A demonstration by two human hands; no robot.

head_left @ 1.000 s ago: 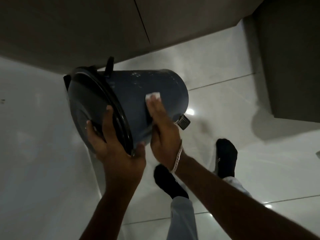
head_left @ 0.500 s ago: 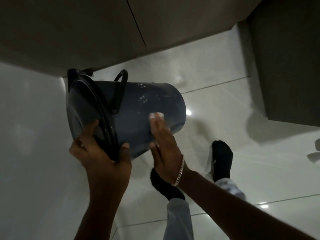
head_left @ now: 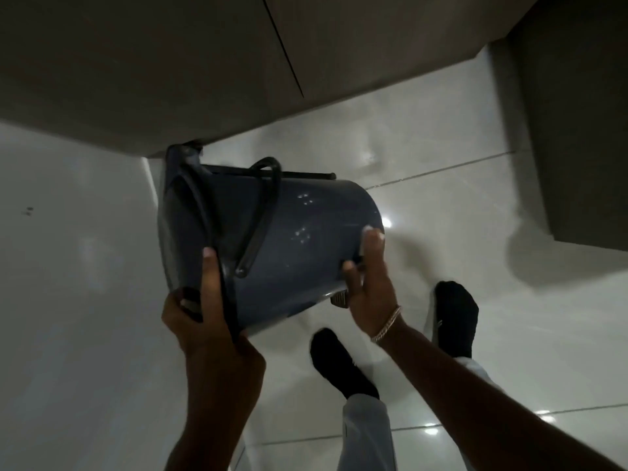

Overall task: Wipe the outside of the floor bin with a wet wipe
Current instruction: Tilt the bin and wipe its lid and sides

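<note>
A dark blue floor bin (head_left: pixel 299 232) with a black lid rim and black carry handle (head_left: pixel 261 212) is held off the floor, tipped on its side with the lid end to the left. My left hand (head_left: pixel 207 314) grips the lid rim at the bin's lower left. My right hand (head_left: pixel 370 277) presses a white wet wipe (head_left: pixel 368 230) against the bin's wall near its base; only a sliver of the wipe shows past my fingertips. The pedal (head_left: pixel 339 299) pokes out under the base by my right palm.
Glossy white floor tiles (head_left: pixel 441 158) lie below. Brown cabinet fronts (head_left: pixel 170 69) run across the top, and a dark cabinet side (head_left: pixel 577 130) stands at the right. My feet in black socks (head_left: pixel 455 317) stand under the bin, right of centre.
The bin has been rotated so the carry handle now faces up. My right hand slid with the wipe along the wall toward the base, and my left hand shifted its hold on the rim.
</note>
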